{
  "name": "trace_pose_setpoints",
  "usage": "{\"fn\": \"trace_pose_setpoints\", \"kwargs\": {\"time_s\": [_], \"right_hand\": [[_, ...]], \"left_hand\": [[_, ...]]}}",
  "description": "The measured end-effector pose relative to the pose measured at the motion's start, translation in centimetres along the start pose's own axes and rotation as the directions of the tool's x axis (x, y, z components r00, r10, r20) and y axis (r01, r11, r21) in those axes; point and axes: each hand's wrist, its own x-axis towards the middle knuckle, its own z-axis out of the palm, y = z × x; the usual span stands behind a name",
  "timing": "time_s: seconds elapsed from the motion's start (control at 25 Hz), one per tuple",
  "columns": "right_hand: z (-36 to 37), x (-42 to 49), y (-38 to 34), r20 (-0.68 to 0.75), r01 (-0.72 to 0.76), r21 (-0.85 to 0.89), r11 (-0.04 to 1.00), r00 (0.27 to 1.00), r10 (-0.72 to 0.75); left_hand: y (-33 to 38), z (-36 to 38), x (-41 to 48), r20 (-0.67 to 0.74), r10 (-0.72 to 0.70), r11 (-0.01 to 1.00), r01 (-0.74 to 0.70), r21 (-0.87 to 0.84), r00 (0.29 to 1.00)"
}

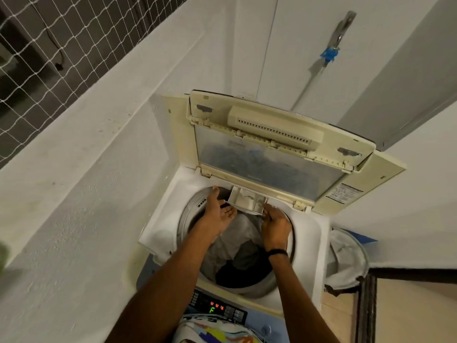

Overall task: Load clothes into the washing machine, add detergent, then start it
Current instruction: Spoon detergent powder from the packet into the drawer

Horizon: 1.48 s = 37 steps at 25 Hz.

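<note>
A white top-loading washing machine stands below me with its folding lid raised against the back wall. Grey and black clothes lie in the drum. A small detergent drawer is pulled out from the drum's back rim, with pale residue inside. My left hand is spread flat just left of the drawer, fingers apart, touching its left edge. My right hand pinches the drawer's front right corner. A black band circles my right wrist. The control panel is lit, showing a green "F" and red lights.
A white laundry basket stands right of the machine. A tap with a blue fitting and a hose hangs on the wall behind. A low white wall topped by netting runs along the left. A doorway threshold lies at the lower right.
</note>
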Motion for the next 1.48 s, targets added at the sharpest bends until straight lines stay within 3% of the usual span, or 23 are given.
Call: {"fn": "trace_pose_setpoints", "kwargs": {"time_s": [0.28, 0.4, 0.48, 0.52, 0.6, 0.68, 0.76, 0.8, 0.84, 0.96, 1.12, 1.24, 1.28, 1.4, 1.48], "right_hand": [[-0.3, -0.8, -0.4, -0.023, 0.076, -0.029, 0.997, 0.997, -0.077], [0.0, -0.8, -0.5, -0.032, -0.185, 0.149, 0.971, 0.981, 0.191], [-0.1, -0.3, -1.0, 0.095, -0.383, 0.246, 0.89, 0.924, 0.371], [-0.5, -0.5, -1.6, 0.228, -0.47, 0.188, 0.863, 0.875, 0.427], [-1.0, -0.4, -2.8, 0.307, -0.479, 0.242, 0.844, 0.863, 0.401], [-1.3, -1.2, -5.7, 0.378, -0.46, 0.489, 0.741, 0.877, 0.296], [-1.0, -1.6, -8.3, 0.454, -0.564, 0.731, 0.384, 0.822, 0.343], [-1.0, -2.1, -10.1, 0.52, -0.6, 0.774, 0.203, 0.785, 0.337], [-0.7, -2.7, -12.2, 0.568, -0.628, 0.765, 0.145, 0.763, 0.309], [-0.4, -4.8, -18.3, 0.625, -0.647, 0.737, 0.195, 0.762, 0.168], [0.6, -8.8, -25.8, 0.701, -0.673, 0.681, 0.289, 0.713, 0.007], [1.1, -11.8, -30.7, 0.734, -0.651, 0.659, 0.376, 0.665, -0.135], [1.1, -12.7, -32.2, 0.741, -0.631, 0.653, 0.419, 0.647, -0.182], [1.0, -15.7, -36.7, 0.704, -0.486, 0.688, 0.538, 0.628, -0.333], [1.4, -17.6, -39.2, 0.636, -0.351, 0.744, 0.569, 0.635, -0.439]], "left_hand": [[0.1, -0.3, -1.3, 0.021, 0.021, 1.0, -0.021, 0.003, 1.0], [0.5, -0.8, -2.5, 0.024, 0.05, 0.999, -0.05, 0.007, 0.998], [1.0, -1.3, -3.8, 0.024, 0.091, 0.996, -0.091, 0.015, 0.996], [1.3, -1.5, -4.7, 0.028, 0.115, 0.993, -0.115, 0.025, 0.993], [2.3, -2.0, -6.6, 0.038, 0.181, 0.981, -0.183, 0.061, 0.983], [3.6, -2.7, -9.3, 0.039, 0.288, 0.949, -0.291, 0.119, 0.957], [5.1, -3.4, -12.3, 0.012, 0.438, 0.885, -0.433, 0.171, 0.899], [5.8, -4.1, -13.6, -0.024, 0.537, 0.824, -0.519, 0.228, 0.843], [6.6, -5.1, -14.9, -0.07, 0.652, 0.732, -0.603, 0.316, 0.755], [8.6, -8.3, -19.2, -0.096, 0.853, 0.486, -0.712, 0.506, 0.513], [10.9, -12.5, -26.0, -0.21, 0.924, 0.382, -0.775, 0.504, 0.319], [12.4, -15.9, -30.7, -0.222, 0.966, 0.249, -0.702, 0.667, 0.132], [12.6, -16.8, -32.5, -0.2, 0.975, 0.211, -0.682, 0.7, 0.096], [12.5, -19.5, -37.3, -0.103, 0.991, 0.134, -0.637, 0.759, 0.085], [12.6, -21.9, -40.5, -0.104, 0.994, 0.091, -0.665, 0.741, 0.019]]}}
